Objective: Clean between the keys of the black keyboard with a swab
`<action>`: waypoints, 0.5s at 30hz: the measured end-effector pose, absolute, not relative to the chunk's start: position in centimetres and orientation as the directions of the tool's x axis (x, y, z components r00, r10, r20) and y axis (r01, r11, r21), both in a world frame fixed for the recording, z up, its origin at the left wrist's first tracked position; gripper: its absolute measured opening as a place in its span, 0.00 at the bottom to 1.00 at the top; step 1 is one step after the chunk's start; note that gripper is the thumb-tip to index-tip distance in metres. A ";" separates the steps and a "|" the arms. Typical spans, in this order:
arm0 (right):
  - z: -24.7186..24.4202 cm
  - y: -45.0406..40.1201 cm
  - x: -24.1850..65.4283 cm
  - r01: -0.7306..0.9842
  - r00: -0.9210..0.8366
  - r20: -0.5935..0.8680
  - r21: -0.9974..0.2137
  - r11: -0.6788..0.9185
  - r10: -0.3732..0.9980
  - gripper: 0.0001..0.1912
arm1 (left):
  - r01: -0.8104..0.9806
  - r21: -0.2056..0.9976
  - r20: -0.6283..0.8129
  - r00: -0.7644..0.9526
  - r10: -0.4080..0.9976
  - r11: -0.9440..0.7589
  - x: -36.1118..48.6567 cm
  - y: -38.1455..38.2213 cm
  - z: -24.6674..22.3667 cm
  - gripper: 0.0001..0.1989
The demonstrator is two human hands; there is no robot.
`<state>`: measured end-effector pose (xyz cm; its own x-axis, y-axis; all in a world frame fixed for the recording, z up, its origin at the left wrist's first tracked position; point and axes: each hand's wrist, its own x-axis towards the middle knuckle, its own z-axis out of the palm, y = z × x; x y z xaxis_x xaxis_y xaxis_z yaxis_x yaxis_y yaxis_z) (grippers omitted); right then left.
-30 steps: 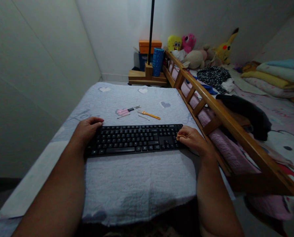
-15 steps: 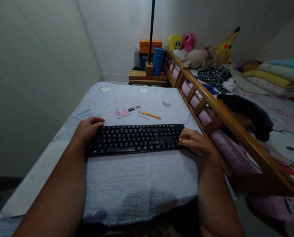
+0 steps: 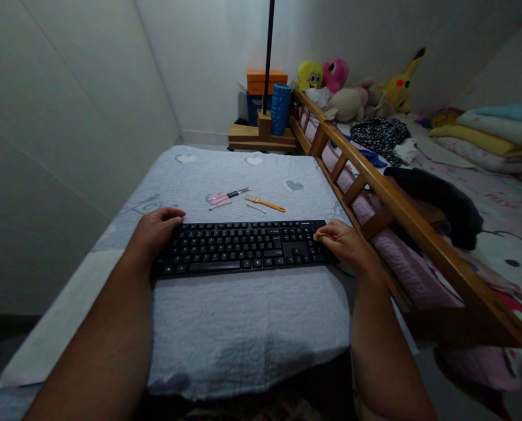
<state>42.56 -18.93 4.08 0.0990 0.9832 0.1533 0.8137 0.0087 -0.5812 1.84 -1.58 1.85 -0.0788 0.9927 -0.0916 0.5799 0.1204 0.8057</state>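
Note:
A black keyboard (image 3: 234,248) lies lengthwise across the quilted cover in front of me. My left hand (image 3: 158,231) is closed around its left end, thumb along the top edge. My right hand (image 3: 337,238) is closed over the number keys at the right end, fingers pinched together. A small tan-orange bit shows at its fingertips; I cannot make out what it is. Behind the keyboard lie an orange-handled brush (image 3: 267,204), a slim tool (image 3: 234,193) with black grip and metal tip, and two cotton swabs, one left (image 3: 220,206) and one right (image 3: 256,208).
The pale quilted cover (image 3: 243,327) drapes over the surface. A wooden bed rail (image 3: 375,187) runs close along the right, with clothes (image 3: 436,199) and plush toys beyond. At the back stand a wooden base (image 3: 261,137), a blue roller (image 3: 281,111) and an orange box (image 3: 267,82).
My right hand has shifted slightly up and away from me over the number keys, uncovering some lower ones. My left hand and the keyboard stay in place.

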 end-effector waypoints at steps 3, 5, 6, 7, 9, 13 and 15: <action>4.4 -19.2 42.6 0.802 0.081 0.122 -0.597 0.007 0.989 0.09 | 0.584 0.803 -0.091 -0.080 0.993 0.121 1.9 -1.6 1.9 0.17; 4.6 -19.4 42.6 0.797 0.065 0.101 -0.604 0.009 0.993 0.10 | 0.585 0.802 -0.093 -0.081 0.992 0.123 1.8 -1.6 1.9 0.17; 4.7 -19.5 42.6 0.794 0.057 0.087 -0.608 0.008 0.995 0.10 | 0.583 0.803 -0.096 -0.079 0.992 0.124 1.8 -1.6 1.9 0.17; 4.9 -19.5 42.6 0.791 0.050 0.072 -0.611 0.005 0.996 0.10 | 0.580 0.805 -0.097 -0.077 0.992 0.124 1.8 -1.6 1.8 0.18; 5.1 -19.6 42.6 0.785 0.038 0.042 -0.619 -0.004 0.998 0.10 | 0.574 0.809 -0.100 -0.075 0.992 0.125 1.7 -1.5 1.7 0.18; 5.3 -19.8 42.7 0.777 0.021 0.014 -0.629 -0.007 1.000 0.09 | 0.579 0.805 -0.101 -0.073 0.992 0.125 1.7 -1.6 1.7 0.18; 5.3 -20.0 42.8 0.773 0.016 0.007 -0.634 -0.008 1.000 0.08 | 0.585 0.801 -0.103 -0.076 0.992 0.128 1.7 -1.7 1.8 0.18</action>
<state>42.80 -19.97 5.25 0.0163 0.9998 0.0071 0.7732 -0.0081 -0.6342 1.72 -1.65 1.84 -0.0759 0.9917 -0.1033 0.5850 0.1282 0.8008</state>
